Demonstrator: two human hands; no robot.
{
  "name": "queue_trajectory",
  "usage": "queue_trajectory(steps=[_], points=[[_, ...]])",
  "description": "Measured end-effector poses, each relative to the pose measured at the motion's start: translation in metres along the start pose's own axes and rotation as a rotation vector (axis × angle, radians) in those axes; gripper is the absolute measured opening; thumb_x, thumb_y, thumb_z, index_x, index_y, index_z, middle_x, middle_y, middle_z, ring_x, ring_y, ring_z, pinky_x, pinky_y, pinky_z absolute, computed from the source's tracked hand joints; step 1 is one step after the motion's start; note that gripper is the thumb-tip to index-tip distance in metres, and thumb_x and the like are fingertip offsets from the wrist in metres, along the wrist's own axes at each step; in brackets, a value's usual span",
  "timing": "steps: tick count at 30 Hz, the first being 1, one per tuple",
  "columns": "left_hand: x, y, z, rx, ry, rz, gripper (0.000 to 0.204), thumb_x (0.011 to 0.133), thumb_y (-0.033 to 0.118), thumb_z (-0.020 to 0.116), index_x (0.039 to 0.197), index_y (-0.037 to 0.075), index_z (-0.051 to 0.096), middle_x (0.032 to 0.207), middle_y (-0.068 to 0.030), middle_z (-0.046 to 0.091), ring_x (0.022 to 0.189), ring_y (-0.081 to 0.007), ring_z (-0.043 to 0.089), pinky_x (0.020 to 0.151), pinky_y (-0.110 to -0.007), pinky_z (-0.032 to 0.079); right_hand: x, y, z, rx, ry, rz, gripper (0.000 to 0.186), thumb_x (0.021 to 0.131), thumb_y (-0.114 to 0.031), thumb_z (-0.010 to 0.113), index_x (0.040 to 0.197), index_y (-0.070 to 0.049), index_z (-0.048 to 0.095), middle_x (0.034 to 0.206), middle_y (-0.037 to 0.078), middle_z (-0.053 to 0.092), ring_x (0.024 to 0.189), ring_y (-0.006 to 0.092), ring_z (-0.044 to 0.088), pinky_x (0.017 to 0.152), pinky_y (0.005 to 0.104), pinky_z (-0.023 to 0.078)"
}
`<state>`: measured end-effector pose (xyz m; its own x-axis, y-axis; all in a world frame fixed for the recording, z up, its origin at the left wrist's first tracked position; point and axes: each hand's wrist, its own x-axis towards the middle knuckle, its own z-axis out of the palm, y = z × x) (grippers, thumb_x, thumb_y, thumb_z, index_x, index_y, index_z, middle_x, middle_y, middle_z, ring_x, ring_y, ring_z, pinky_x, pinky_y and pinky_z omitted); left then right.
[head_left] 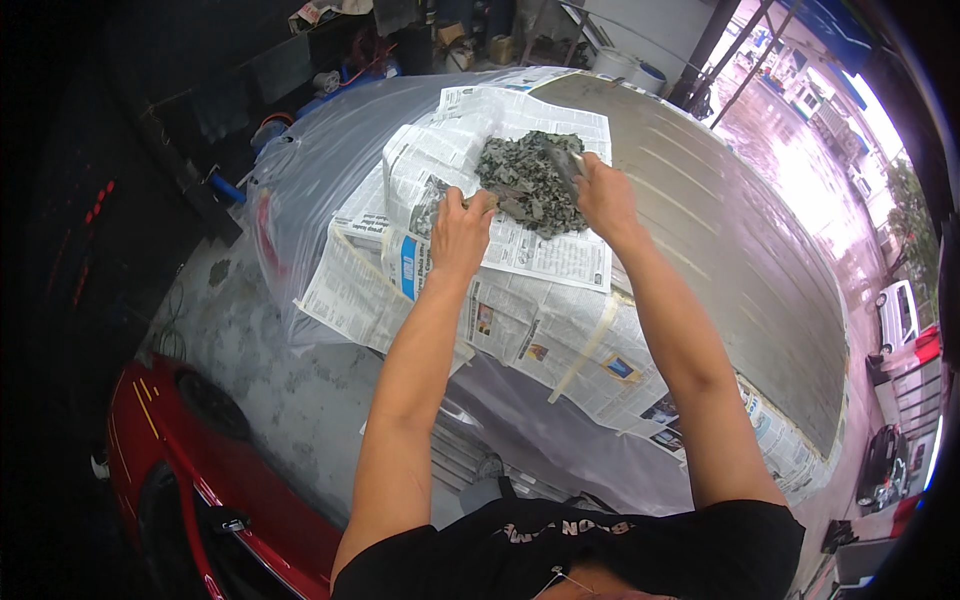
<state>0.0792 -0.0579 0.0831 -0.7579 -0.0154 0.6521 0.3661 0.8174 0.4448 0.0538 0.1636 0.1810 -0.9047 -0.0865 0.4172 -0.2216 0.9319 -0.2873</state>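
Observation:
A heap of dark grey-green flakes (530, 170) lies on a spread newspaper sheet (440, 150). My right hand (607, 205) grips a scraper (565, 168), its flat metal blade at the right side of the heap. At the heap's lower left, my left hand (461, 235) is closed around a tan handle (488, 199). The dark flat end of that tool, seemingly a second scraper, reaches toward the flakes; its edge is hard to tell from them. Beneath the sheet, more newspaper is taped over a car's roof (720, 210), whose bare part is dull grey-green and streaked.
Clear plastic sheeting (330, 160) drapes over the car's far left. At lower left stands a red car (210, 480) on a grey concrete floor (270, 400). Buckets (645, 78) and clutter line the back. To the right, a wet yard holds a white vehicle (897, 315) and a black car (884, 465).

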Motion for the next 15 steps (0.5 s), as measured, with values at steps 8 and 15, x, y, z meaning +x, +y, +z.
queue_trajectory(steps=[8,15], points=[[-0.014,-0.014,0.009,0.015,0.271,0.383,0.041,0.085,0.0,0.063,0.124,0.009,0.066,0.104,-0.0222,0.061,0.1,-0.0397,0.059,0.087,-0.048,0.05,-0.006,-0.042,0.023,-0.02,-0.102,-0.326,0.041,0.076,0.003,0.065,0.117,-0.005,0.068,0.103,0.019,0.072,0.097,0.0376,0.069,0.087,0.0469,0.054],[-0.064,-0.012,-0.035,-0.068,0.176,-0.009,0.041,0.084,0.012,0.073,0.124,0.007,0.066,0.101,-0.0142,0.06,0.094,-0.0329,0.063,0.079,-0.04,0.054,0.048,0.031,0.035,-0.098,0.106,-0.233,0.035,0.096,-0.019,0.059,0.125,-0.002,0.064,0.104,0.028,0.069,0.094,0.0416,0.069,0.083,0.0468,0.054]])
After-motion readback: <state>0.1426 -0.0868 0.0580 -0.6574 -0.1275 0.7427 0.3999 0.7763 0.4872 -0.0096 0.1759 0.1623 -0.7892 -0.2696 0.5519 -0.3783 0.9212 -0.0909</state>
